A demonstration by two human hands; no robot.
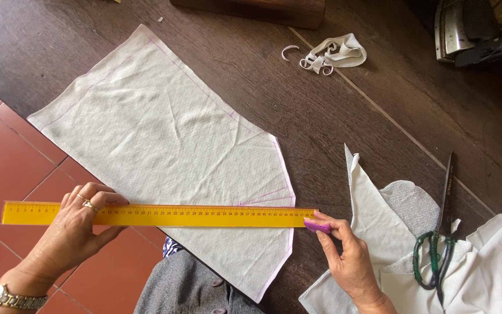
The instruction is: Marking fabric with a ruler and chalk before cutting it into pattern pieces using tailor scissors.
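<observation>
A cut piece of pale grey fabric (164, 134) with faint purple chalk lines lies flat on a dark wooden table (332, 116). A long yellow ruler (164, 214) lies across its near part. My left hand (74, 229), with a ring and a wristwatch, presses down the ruler's left part, fingers spread over it. My right hand (347, 259) pinches a small purple chalk piece (316, 225) against the ruler's right end.
Green-handled scissors (440, 232) rest on a heap of white fabric offcuts (472, 273) at the right. Small white scraps (332, 53) lie at the far middle. A dark metal iron (472, 29) sits at the top right. Red floor tiles (7, 168) show at left.
</observation>
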